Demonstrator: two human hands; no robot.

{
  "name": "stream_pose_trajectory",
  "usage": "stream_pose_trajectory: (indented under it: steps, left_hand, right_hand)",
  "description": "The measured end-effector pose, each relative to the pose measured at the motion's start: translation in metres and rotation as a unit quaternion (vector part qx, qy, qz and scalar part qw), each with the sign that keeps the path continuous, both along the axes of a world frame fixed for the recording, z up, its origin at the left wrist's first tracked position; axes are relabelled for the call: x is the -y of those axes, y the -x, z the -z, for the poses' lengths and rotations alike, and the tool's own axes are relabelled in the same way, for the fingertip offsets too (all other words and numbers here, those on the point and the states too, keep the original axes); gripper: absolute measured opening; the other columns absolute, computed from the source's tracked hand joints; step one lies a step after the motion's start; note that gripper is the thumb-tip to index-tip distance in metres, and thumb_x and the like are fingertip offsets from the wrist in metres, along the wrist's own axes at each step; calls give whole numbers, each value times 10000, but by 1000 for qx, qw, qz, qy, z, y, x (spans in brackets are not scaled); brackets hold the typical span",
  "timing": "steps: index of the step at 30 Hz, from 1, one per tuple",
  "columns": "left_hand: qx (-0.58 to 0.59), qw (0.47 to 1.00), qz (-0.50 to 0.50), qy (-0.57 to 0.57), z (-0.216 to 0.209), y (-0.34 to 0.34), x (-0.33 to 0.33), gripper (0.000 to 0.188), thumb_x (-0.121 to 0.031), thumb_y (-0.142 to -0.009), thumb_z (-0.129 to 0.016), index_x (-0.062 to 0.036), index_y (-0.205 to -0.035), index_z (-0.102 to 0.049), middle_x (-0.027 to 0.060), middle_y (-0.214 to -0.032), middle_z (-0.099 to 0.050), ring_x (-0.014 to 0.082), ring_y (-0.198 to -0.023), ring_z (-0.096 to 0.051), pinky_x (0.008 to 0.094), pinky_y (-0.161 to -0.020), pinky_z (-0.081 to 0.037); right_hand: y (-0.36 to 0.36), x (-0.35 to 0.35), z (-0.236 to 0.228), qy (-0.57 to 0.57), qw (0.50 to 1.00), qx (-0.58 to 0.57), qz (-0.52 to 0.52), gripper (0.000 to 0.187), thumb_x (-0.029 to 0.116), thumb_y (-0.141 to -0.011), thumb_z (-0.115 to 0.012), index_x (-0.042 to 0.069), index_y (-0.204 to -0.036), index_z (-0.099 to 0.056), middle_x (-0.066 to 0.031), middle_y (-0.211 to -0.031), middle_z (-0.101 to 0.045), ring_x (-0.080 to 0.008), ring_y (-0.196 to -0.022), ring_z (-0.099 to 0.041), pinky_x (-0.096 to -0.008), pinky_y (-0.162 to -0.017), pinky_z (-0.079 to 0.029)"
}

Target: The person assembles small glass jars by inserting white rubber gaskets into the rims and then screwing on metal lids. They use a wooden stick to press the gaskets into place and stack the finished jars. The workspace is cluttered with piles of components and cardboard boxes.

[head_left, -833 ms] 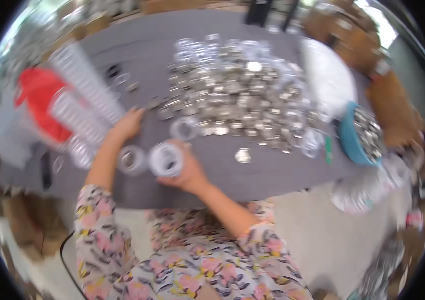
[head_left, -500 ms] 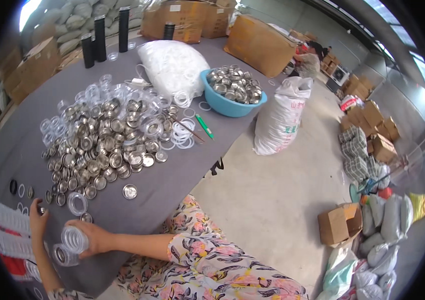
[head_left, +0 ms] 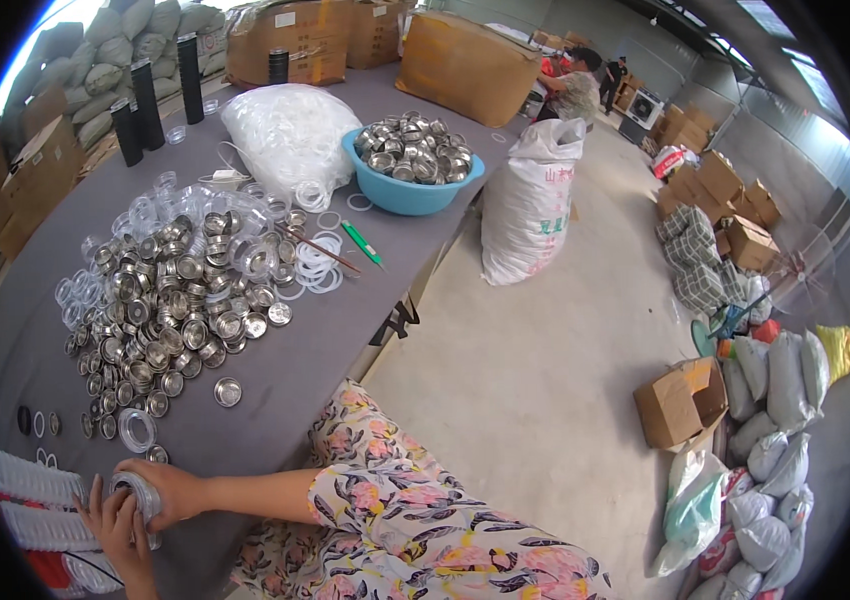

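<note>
At the near left edge of the table, my right hand [head_left: 175,492] grips clear plastic rings [head_left: 145,490], thick-walled and held together. My left hand [head_left: 117,528] presses against them from the left, its fingers bent over their side. Its fingertips hide whether a metal cap is between them. Just beyond my hands lie a clear ring [head_left: 137,430] and a silver metal cap [head_left: 157,455]. A large heap of silver metal caps [head_left: 160,325] spreads further up the table, with clear plastic rings [head_left: 150,208] behind it. One metal cap [head_left: 228,391] sits apart on the grey cloth.
White flat rings [head_left: 319,265], a brown stick and a green cutter [head_left: 363,244] lie beside the heap. Beyond are a bag of white rings [head_left: 290,140] and a blue basin [head_left: 410,195] of caps. Stacked clear parts [head_left: 30,470] stand left. A white sack [head_left: 533,205] stands on the floor.
My left hand has come from beside the small caps, where it held a metal cap, down to the clear rings in my right hand. The view has shifted, and another person now shows at the back.
</note>
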State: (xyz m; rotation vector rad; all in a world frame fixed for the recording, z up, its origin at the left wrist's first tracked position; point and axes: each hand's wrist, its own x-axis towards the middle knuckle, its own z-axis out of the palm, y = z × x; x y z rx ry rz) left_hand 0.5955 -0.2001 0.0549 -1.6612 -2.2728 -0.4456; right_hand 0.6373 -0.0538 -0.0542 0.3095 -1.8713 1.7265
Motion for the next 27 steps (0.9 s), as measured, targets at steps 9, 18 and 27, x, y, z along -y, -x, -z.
stream_pose_trajectory:
  steps: [9, 18, 27]
  left_hand:
    - [64, 997, -30, 15, -7, -19, 2, 190, -57, -788, -550, -49, -972, -598, 123, -1062, -603, 362, -1251, -405, 567, -1081, -86]
    - [43, 997, -64, -26, -12, -31, -16, 144, -100, -708, -659, -90, -847, -622, 39, -891, -615, 281, -1115, -505, 584, -1065, -143]
    - [218, 958, -58, -177, 8, -24, 0, 150, -103, -782, -650, -40, -917, -631, 92, -893, -611, 254, -944, -567, 355, -852, -429]
  right_hand:
    - [4, 5, 9, -43, 999, 0, 13, 975, 246, -502, -815, 37, -1308, -307, -175, -1282, -409, -327, -1196, -433, -367, -1001, -358]
    - [-10, -11, 11, -35, 997, 75, -4, 875, 272, -539, -836, 13, -1256, -405, -171, -1214, -498, -308, -1149, -484, -381, -975, -381]
    - [-18, -8, -17, -28, 994, 99, -35, 810, 215, -572, -831, 43, -1236, -401, -134, -1145, -529, -263, -1068, -538, -366, -894, -439]
